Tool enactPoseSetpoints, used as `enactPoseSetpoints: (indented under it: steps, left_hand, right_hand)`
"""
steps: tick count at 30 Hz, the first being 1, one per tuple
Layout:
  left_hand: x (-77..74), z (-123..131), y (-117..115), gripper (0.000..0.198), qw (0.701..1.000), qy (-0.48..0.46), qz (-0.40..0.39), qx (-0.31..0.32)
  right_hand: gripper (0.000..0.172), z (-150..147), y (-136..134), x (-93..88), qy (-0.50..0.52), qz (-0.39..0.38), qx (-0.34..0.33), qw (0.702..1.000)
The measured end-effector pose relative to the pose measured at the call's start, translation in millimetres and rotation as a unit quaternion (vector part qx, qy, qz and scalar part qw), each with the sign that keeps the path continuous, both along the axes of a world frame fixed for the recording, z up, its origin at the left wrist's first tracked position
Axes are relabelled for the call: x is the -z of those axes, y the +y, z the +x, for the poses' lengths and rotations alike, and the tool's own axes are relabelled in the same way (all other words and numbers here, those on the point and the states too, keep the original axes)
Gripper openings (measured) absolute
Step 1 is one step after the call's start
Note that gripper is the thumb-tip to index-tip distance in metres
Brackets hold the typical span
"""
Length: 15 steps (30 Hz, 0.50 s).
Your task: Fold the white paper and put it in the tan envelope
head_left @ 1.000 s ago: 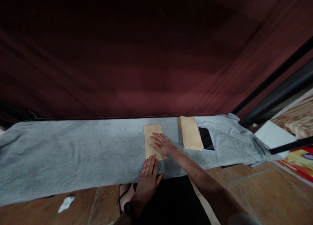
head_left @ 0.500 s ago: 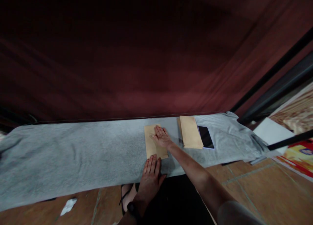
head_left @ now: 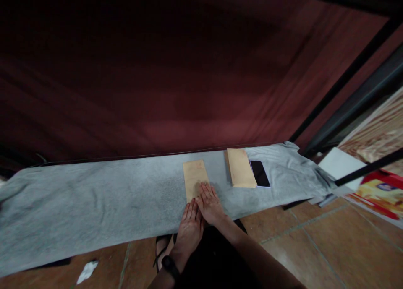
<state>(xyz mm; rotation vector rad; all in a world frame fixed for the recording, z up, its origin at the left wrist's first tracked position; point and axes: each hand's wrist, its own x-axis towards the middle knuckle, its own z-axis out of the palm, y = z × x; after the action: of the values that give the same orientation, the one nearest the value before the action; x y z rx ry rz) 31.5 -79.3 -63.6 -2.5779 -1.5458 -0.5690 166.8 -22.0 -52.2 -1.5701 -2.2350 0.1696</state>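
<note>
A tan paper envelope point(head_left: 194, 175) lies flat on the grey cloth, its near end under both hands. My left hand point(head_left: 190, 226), with a dark band at the wrist, rests palm down on the envelope's near edge, fingers stretched out. Beside it, touching, my right hand point(head_left: 210, 203) lies flat on the lower right part of the envelope. Neither hand grips anything. To the right sits a stack of similar tan envelopes point(head_left: 241, 168), and a dark-screened phone point(head_left: 260, 173) lies against its right side.
The grey cloth point(head_left: 94, 201) covers a long narrow surface before a dark red hanging fabric point(head_left: 189, 92). Black bars point(head_left: 343, 79) slant at the right, near a white board point(head_left: 341, 167) and a red and yellow package point(head_left: 382, 192). A crumpled white paper point(head_left: 87, 272) lies on the tiled floor.
My right hand has slid down the envelope toward me and now lies next to my left hand. The envelope's upper part is uncovered. The view has shifted slightly.
</note>
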Motion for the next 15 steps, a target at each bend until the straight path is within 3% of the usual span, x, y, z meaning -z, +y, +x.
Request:
enactPoseSetpoints:
  steps: [4, 9, 12, 15]
  left_hand:
    - [-0.9, -3.1, 2.1, 0.052, 1.0, -0.006, -0.01, -0.008]
    - [-5.2, 0.5, 12.7, 0.049, 0.996, -0.08, -0.025, -0.036]
    - [-6.6, 7.4, 29.5, 0.05, 0.986, -0.138, -0.032, -0.085]
    - [-6.3, 20.6, 55.5, 0.052, 0.987, -0.122, -0.049, -0.095]
  right_hand:
    - [0.054, 4.8, -17.8, -0.8, 0.002, 0.015, -0.04, 0.999]
    - [0.05, 6.9, -20.8, -1.6, 0.008, 0.028, -0.028, 0.999]
    - [0.051, 3.4, -19.8, -0.5, 0.004, 0.017, -0.014, 1.0]
    - [0.058, -0.5, -18.8, 2.2, -0.008, 0.004, -0.015, 1.0]
